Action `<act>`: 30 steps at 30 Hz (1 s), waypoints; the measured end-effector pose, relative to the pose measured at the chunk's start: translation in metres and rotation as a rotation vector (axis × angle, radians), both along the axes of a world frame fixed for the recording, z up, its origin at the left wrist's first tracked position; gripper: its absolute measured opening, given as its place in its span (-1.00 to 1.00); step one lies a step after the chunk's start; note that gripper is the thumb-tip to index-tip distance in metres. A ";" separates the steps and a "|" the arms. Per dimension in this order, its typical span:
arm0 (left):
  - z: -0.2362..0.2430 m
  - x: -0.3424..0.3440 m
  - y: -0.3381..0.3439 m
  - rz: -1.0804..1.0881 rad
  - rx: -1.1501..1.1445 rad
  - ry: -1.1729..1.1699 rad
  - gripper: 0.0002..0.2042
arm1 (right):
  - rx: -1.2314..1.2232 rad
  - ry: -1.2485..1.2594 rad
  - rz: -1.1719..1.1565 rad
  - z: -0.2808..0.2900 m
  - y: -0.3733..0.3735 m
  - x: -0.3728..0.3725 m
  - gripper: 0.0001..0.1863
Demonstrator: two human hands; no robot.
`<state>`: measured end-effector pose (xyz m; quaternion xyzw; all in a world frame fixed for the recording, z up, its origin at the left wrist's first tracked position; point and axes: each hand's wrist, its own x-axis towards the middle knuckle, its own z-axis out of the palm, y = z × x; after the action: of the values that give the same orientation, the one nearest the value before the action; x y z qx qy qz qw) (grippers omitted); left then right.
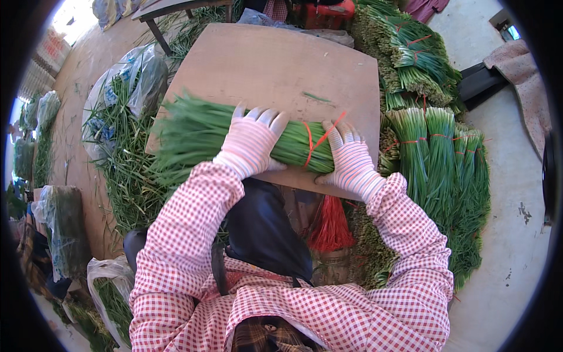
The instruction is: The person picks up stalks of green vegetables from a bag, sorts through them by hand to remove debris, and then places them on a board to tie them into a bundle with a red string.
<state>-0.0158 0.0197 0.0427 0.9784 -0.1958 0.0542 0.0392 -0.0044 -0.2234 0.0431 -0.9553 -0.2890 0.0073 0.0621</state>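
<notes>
- Holding a bundle of green stalks with both gloved hands, low across the near part of the brown board, leafy end left, stem end right.
- Left hand: clamped over the bundle's middle from above, fingers on the far side, thumb on the near side.
- Right hand: cupped round the stem end, fingers far, thumb near; underside of grip hidden.
- Red tie round the bundle between the hands, loose tail sticking up; knot tightness, can't tell.
- Handling (judgement): fairly light, bendy; stems firmer, leaf tips floppy, easily bruised; stalks may slide lengthwise.
- Best hold (judgement): one hand by the tie, one under the middle; avoid squeezing tips.
- Leafy end blurred.
- Around: red strings hanging below the board's near edge, tied bundles at right, bagged loose greens at left.
</notes>
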 end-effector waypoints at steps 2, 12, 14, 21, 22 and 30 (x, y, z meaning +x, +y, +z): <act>0.003 0.009 0.000 -0.044 0.025 0.058 -0.01 | -0.020 0.055 0.011 0.002 -0.002 0.005 0.28; -0.020 -0.016 -0.019 0.133 -0.160 -0.023 0.10 | -0.082 0.475 0.359 0.026 0.003 0.106 0.31; -0.022 -0.016 -0.019 0.140 -0.148 -0.039 0.11 | -0.023 0.394 0.391 0.012 -0.001 0.100 0.31; 0.051 0.005 -0.040 0.160 0.071 0.402 0.12 | -0.202 0.309 0.236 0.024 -0.003 0.074 0.26; 0.059 0.012 -0.049 0.146 0.087 0.449 0.12 | -0.193 0.272 0.225 0.028 -0.001 0.070 0.25; 0.024 0.014 -0.082 0.053 0.003 0.307 0.21 | 1.099 0.468 -0.055 -0.049 -0.067 0.056 0.04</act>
<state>-0.0016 -0.0623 0.0663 0.9801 -0.1615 -0.0952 0.0656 0.0514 -0.2906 -0.0055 -0.7635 -0.2041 0.0653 0.6092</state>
